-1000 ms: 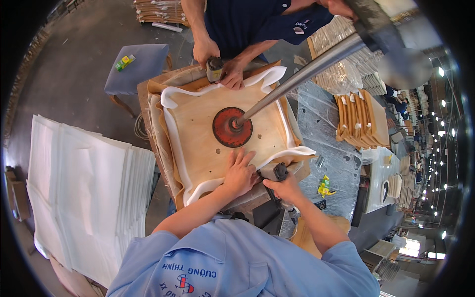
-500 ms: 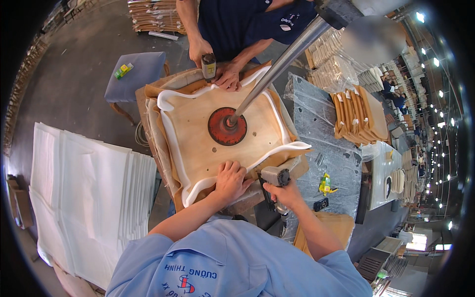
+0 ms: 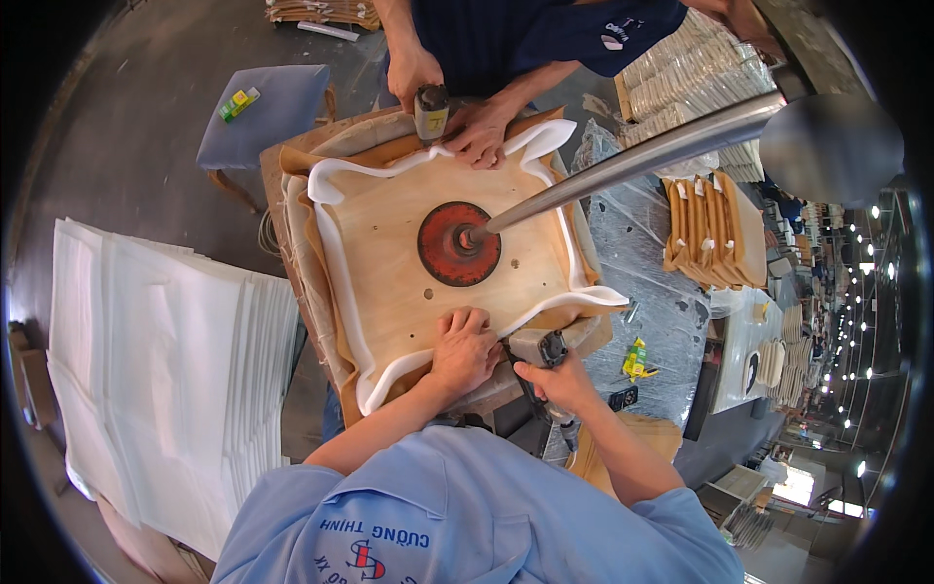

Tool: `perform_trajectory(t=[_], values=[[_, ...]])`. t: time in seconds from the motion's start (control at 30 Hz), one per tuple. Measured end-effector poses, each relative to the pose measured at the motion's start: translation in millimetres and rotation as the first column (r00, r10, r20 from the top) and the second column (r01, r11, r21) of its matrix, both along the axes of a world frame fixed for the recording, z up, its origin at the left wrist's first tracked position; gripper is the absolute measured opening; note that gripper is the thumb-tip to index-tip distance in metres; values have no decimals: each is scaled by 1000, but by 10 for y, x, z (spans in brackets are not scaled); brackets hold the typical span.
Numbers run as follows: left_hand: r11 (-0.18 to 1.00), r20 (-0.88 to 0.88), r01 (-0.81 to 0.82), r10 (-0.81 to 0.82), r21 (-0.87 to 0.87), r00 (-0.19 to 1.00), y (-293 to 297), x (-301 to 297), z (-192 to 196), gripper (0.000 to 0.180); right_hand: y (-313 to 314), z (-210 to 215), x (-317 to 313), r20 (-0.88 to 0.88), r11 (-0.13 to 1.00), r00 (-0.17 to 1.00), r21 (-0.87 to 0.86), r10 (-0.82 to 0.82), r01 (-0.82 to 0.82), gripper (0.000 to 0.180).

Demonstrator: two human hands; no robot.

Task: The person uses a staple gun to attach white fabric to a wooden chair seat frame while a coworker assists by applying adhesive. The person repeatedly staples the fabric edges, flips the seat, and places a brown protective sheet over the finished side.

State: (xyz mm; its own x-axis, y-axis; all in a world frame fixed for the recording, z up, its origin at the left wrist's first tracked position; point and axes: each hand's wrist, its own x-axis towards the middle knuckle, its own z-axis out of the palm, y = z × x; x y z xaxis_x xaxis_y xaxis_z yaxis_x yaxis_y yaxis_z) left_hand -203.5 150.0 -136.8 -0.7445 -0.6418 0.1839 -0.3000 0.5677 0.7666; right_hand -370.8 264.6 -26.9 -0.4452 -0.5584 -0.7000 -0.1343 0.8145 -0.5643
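A pale wooden seat panel [image 3: 379, 282] lies under a red round pressing disc [image 3: 460, 244] on a metal rod. White padding [image 3: 342, 282] and brown fabric [image 3: 321, 234] are folded up around its edges. My left hand [image 3: 465, 352] lies at the near edge, fingers curled over the folded fabric and pressing it to the panel. Just to its right, my right hand [image 3: 561, 382] grips a staple gun [image 3: 538, 347], whose nose is at the near edge beside my left fingertips. The exact contact is hidden.
Opposite, a co-worker's hand [image 3: 413, 73] holds another staple gun [image 3: 431, 112] at the far edge. White sheets [image 3: 175, 350] are stacked at left, near a blue stool [image 3: 263, 117]. A plastic-covered table [image 3: 652, 321] at right carries brown covered panels [image 3: 715, 229] and a small yellow-green box [image 3: 635, 358].
The view has shifted slightly. My staple gun has come a little left, closer to my left hand. The co-worker's hand and staple gun have moved slightly right along the far edge.
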Motion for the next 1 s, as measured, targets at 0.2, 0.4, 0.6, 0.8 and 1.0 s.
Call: perform_trajectory(t=[0.2,0.4,0.6,0.8,1.0], values=[[999,8,47,-47,-7,999,-89,66,37,16,-84,-8,153,-120,998,993,-65,10,-18,31],[995,-7,19,-20,-94,1000,-104,186,84,17,-11,38,60,33,993,998,-97,-62,64,30],[999,16,14,-14,-35,1000,-101,183,42,14,-3,71,189,21,999,1000,-44,-23,24,30],[1000,0,3,-3,-25,1000,-80,213,16,16,-130,47,306,-53,1000,998,16,-22,23,31],[997,30,-18,20,-71,999,-92,376,96,25,-121,50,276,-6,999,999,-31,-45,45,30]])
